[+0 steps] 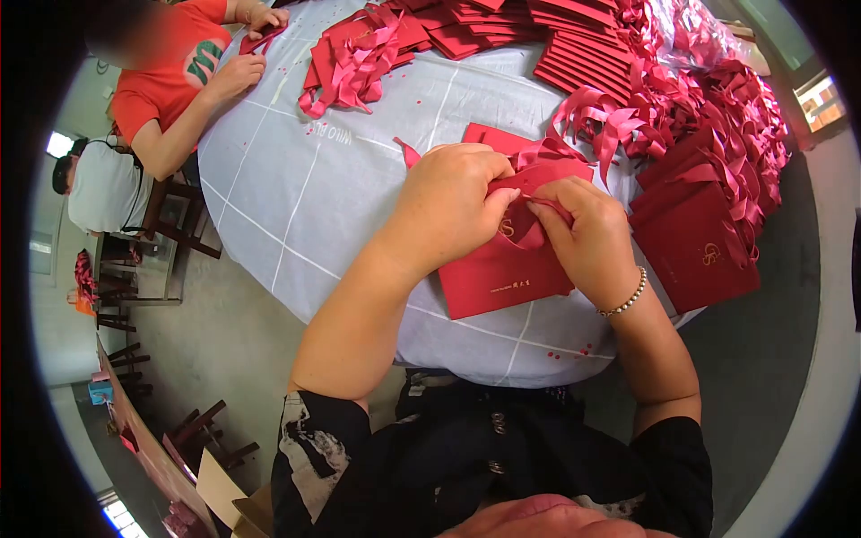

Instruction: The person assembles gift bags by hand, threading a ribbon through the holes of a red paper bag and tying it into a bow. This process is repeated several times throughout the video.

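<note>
A red paper gift bag (502, 285) with gold print lies flat on the cloth in front of me. My left hand (459, 202) is over its upper left part, thumb and fingertips pinched on a pink-red ribbon (567, 145) at the bag's top. My right hand (585, 231), a beaded bracelet at its wrist, pinches the same ribbon close to the left fingertips. Fingers hide part of the ribbon and of the gold logo. Another red piece (489, 138) shows behind the bag's upper edge.
Finished-looking bags with ribbons (704, 260) are piled at the right. Stacks of flat red bags (587, 63) and a ribbon bundle (359, 63) lie at the back of the round table (269, 215). Across it, a person in an orange shirt (161, 72) handles a red piece.
</note>
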The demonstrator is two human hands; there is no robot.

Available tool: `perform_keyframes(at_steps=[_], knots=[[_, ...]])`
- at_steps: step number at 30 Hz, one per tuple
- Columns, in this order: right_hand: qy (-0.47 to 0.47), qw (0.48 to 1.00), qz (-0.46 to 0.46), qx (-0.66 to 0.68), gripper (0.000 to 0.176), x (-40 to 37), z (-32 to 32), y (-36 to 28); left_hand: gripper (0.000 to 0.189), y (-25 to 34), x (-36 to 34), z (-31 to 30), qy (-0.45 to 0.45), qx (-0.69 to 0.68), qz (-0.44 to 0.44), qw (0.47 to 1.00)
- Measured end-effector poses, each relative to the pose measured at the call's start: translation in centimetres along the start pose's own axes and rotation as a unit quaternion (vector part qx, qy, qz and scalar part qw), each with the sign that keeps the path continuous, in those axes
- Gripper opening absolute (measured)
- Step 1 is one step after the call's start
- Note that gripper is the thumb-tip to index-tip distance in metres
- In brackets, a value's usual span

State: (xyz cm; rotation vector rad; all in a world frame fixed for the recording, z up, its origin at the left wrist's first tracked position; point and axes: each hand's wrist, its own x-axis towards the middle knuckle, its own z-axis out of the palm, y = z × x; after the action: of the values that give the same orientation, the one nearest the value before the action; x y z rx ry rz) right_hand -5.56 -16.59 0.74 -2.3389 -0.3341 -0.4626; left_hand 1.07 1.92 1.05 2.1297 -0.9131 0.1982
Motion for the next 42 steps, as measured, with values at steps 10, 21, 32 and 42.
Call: perform_keyframes(at_steps=[10,21,32,42], knots=[[-0.049,0.995,0.082,0.014,0.017,0.0,-1.2,0.1,0.015,0.3,-0.1,0.1,-0.014,-0.005,-0.001,1.000],[0.038,0.987,-0.078,-0.137,0.018,0.4,0.2,0.7,0.013,0.2,0.0,0.2,0.007,0.008,0.050,0.999],[-0.017,0.978,-0.108,-0.178,0.014,0.5,-1.0,-0.8,0.013,0.2,0.2,-0.3,0.018,0.014,0.091,0.996],[0.005,0.997,-0.077,-0.020,0.014,2.8,-3.4,-0.9,0.012,0.4,0.0,-0.3,0.011,0.033,0.111,0.993]])
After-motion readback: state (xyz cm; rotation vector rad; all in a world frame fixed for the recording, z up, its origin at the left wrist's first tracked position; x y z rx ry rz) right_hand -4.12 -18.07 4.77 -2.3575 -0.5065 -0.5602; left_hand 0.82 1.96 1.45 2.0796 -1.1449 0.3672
